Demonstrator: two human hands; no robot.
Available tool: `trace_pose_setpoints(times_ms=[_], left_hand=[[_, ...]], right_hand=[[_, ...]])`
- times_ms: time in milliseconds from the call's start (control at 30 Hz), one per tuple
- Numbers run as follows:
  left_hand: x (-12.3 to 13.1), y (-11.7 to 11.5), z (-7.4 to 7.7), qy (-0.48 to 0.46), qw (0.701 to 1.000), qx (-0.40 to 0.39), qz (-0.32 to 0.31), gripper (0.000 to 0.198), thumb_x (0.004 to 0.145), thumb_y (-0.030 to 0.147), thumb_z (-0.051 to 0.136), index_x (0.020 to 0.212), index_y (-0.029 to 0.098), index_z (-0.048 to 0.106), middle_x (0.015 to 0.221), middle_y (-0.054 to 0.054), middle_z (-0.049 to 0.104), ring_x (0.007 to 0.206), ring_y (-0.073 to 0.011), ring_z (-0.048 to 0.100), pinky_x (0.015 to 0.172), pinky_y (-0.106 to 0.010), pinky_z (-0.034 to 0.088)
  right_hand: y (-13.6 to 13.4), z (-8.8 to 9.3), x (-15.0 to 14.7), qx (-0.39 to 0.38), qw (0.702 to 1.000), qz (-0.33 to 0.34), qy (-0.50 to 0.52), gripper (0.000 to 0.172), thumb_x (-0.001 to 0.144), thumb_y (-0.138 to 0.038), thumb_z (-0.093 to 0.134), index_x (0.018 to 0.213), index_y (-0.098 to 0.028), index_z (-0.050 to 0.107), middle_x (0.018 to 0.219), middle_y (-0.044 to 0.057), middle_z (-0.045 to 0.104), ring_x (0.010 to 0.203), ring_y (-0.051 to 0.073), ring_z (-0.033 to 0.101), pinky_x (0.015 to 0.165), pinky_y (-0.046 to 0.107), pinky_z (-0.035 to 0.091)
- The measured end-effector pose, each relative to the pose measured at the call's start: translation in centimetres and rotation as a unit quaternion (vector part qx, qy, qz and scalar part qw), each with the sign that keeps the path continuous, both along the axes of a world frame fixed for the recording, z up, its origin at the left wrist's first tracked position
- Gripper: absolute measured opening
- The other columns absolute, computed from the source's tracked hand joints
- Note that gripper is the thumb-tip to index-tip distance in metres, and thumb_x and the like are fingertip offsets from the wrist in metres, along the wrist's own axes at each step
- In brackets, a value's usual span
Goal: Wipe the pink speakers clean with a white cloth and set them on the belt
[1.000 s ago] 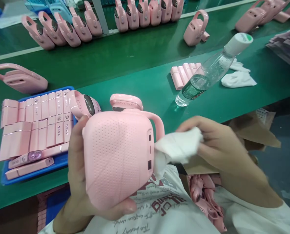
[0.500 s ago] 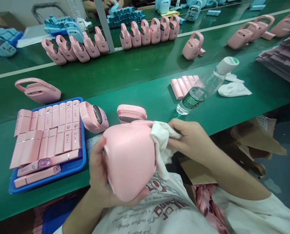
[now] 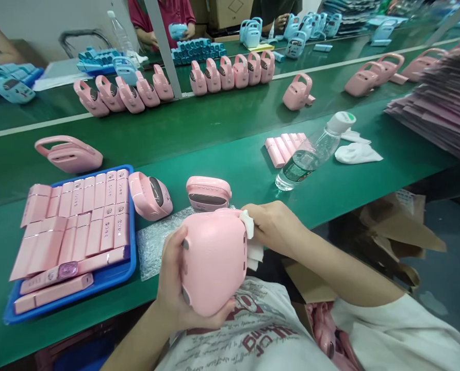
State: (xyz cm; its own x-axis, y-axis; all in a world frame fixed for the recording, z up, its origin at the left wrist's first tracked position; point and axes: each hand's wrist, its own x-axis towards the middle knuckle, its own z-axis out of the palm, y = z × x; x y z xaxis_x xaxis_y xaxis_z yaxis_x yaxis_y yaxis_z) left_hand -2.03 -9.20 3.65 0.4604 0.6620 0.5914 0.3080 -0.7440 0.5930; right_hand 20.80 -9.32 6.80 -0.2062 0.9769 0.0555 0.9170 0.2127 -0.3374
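Note:
In the head view, my left hand point(image 3: 176, 288) wraps round the left side and underside of a rounded pink portable speaker point(image 3: 214, 257). Its smooth face is turned up toward me, and small ports line its right edge. My right hand point(image 3: 270, 224) pinches a white cloth point(image 3: 248, 224) against the speaker's upper right edge; part of the cloth hangs behind that edge. Just beyond stand two more pink speakers with handles, one point(image 3: 209, 193) in the middle and another point(image 3: 150, 196) to the left. Under them lies a sheet of bubble wrap point(image 3: 152, 252).
A blue tray point(image 3: 133, 263) of pink stick-shaped pieces is at left. A tilted water bottle point(image 3: 307, 157) stands beside several pink sticks point(image 3: 280, 149) and a white cloth point(image 3: 357, 153). Pink speakers point(image 3: 226, 74) line the conveyor. A stack of sheets point(image 3: 442, 98) rises at right. Co-workers sit opposite.
The view has tilted up a little, showing more of the far side. The speaker has turned slightly, bringing its ported right edge into sight. The cloth is more bunched in my right hand.

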Motion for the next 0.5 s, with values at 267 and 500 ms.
trace_pose_setpoints(times_ms=[267,500], left_hand=[[0.1,-0.1,-0.1,0.025,1.0,0.004,-0.003,0.113,0.056,0.039,0.078,0.15,0.017,0.02,0.129,-0.018,0.043,0.117,-0.0351,0.048,0.093,-0.051,0.047],[-0.3,-0.2,-0.2,0.021,0.999,-0.043,-0.025,0.114,0.054,0.038,0.078,0.15,0.02,0.02,0.132,-0.018,0.044,0.118,-0.0367,0.05,0.094,-0.052,0.047]], right_hand=[[0.6,-0.2,-0.7,-0.093,0.995,-0.032,-0.027,0.01,0.077,-0.013,0.051,0.068,-0.016,0.056,0.063,0.003,0.061,0.054,0.011,0.044,0.051,0.025,0.017],[0.9,-1.6,0.6,-0.091,0.986,0.062,0.126,0.02,0.079,-0.021,0.047,0.068,-0.015,0.062,0.06,0.003,0.062,0.052,0.012,0.049,0.05,0.023,0.029]])
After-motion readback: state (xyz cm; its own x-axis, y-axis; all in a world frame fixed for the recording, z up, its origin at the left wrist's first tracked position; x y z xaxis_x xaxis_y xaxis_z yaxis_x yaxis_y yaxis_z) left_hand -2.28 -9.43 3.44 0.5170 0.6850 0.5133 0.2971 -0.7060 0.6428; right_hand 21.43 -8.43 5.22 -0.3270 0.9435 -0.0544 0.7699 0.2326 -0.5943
